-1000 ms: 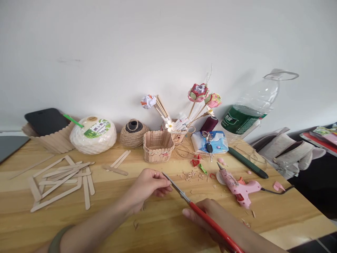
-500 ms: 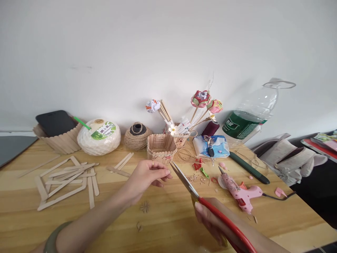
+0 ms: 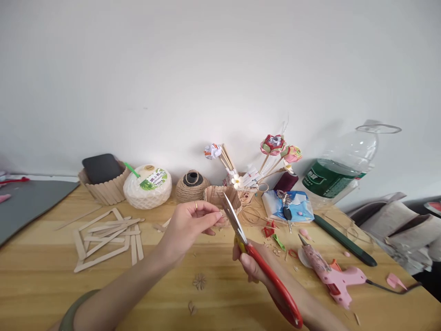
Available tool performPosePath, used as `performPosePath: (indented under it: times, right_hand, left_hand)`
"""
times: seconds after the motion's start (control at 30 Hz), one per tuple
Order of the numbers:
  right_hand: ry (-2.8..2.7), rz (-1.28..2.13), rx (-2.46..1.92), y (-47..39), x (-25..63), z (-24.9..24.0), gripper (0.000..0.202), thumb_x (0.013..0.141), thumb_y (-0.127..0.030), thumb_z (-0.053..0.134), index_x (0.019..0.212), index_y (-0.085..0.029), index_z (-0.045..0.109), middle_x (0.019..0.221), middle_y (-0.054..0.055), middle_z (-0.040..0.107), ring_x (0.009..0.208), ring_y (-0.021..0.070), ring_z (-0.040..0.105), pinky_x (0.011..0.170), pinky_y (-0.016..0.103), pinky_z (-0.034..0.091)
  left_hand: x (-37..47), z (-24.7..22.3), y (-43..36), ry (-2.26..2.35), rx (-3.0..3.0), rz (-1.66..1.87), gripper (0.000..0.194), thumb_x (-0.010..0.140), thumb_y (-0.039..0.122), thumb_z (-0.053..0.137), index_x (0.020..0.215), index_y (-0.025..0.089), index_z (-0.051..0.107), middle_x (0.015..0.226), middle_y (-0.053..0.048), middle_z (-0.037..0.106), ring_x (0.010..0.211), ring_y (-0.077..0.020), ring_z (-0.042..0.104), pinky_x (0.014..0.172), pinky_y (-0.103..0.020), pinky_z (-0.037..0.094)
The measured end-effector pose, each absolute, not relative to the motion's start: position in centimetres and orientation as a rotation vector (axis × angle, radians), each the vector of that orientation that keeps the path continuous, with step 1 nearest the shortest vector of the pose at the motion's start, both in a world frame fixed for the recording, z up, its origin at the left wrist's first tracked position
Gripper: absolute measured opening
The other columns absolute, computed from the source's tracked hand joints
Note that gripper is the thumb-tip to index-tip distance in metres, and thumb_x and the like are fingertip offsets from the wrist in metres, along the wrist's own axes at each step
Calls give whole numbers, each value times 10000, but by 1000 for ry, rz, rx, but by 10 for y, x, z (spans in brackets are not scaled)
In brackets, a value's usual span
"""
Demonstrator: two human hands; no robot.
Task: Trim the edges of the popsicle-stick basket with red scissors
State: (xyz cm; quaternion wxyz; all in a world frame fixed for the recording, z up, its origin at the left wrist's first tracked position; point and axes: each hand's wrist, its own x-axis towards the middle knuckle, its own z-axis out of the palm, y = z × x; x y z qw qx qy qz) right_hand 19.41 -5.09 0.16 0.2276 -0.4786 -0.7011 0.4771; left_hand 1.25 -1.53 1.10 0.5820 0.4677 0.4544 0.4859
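Observation:
Red-handled scissors (image 3: 255, 252) are in my right hand (image 3: 253, 264), their blades pointing up and away from me. The blades look nearly closed and lie just right of my left fingertips. My left hand (image 3: 193, 225) is in a pinch, thumb against fingers; anything between them is too small to make out. Right behind both hands stands a small box of wooden sticks (image 3: 222, 195), partly covered by the hand and the blades. On the table below lie a small flower-shaped piece (image 3: 199, 282) and a curled scrap (image 3: 192, 308).
Loose craft sticks (image 3: 106, 239) lie left, before a wrapped coconut (image 3: 148, 188) and a twine ball (image 3: 191, 186). Paper flowers (image 3: 273, 145) stand at the back. To the right are a pink glue gun (image 3: 332, 273), a green clip (image 3: 279, 242) and a large bottle (image 3: 330, 177).
The view has swung left, so the table things sit further right and lower. The scissors have moved closer to my left fingertips and stand more upright. My left hand keeps its pinch.

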Motion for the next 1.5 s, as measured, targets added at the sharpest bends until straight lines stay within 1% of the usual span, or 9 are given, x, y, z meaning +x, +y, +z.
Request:
performPosePath:
  times: [0.13,0.3,0.5,0.87,1.13,1.37,1.5]
  right_hand:
    - [-1987,1287,-1279,-44,184,3,547,742,-731,359,724,-191,439,708,3,447,655,151,407,585,258,368]
    - [-2001,1240,-1269,-38,176,1,579,723,-760,334,736,-191,439,683,-3,446,632,149,396,578,260,348]
    - [-2013,1266,-1218,-31,175,-5,551,745,-731,355,749,-185,428,684,-8,424,625,142,373,567,261,319]
    - [-2050,1198,-1235,-25,177,-12,563,746,-732,351,785,-178,450,709,5,457,638,151,406,559,258,338]
    - [-2067,1204,-1223,-25,177,-10,549,750,-726,353,743,-181,421,659,-28,376,589,125,334,523,238,283]
    - [-2060,1214,-1185,-25,179,-10,506,778,-689,370,751,-186,412,667,-32,365,595,120,308,528,234,264]
    - [-2049,1239,-1199,-26,179,-10,544,745,-728,363,761,-187,408,662,-30,361,589,123,304,519,238,259]
  left_hand:
    - [10,14,-14,1077,1094,1232,118,684,263,667,702,147,663,653,-14,675,637,-114,600,567,-197,485]
    - [8,14,-13,1048,1096,1278,100,694,253,661,694,153,660,676,-13,690,669,-116,619,587,-190,491]
    - [6,14,-10,1034,1053,1289,80,691,234,664,693,154,659,663,-5,694,653,-106,627,591,-182,497]
    - [5,12,-7,1035,1064,1292,69,698,224,661,693,156,649,660,6,678,647,-99,614,599,-186,497]
    - [3,9,-5,1034,1128,1259,72,708,230,645,695,159,643,643,11,659,609,-93,585,589,-196,491]
    - [3,12,-6,1047,1123,1244,71,694,222,647,684,152,637,643,-1,653,633,-110,591,588,-212,491]
    - [3,13,-7,1043,1151,1229,72,698,227,642,683,156,636,640,-1,650,629,-114,589,590,-219,491]
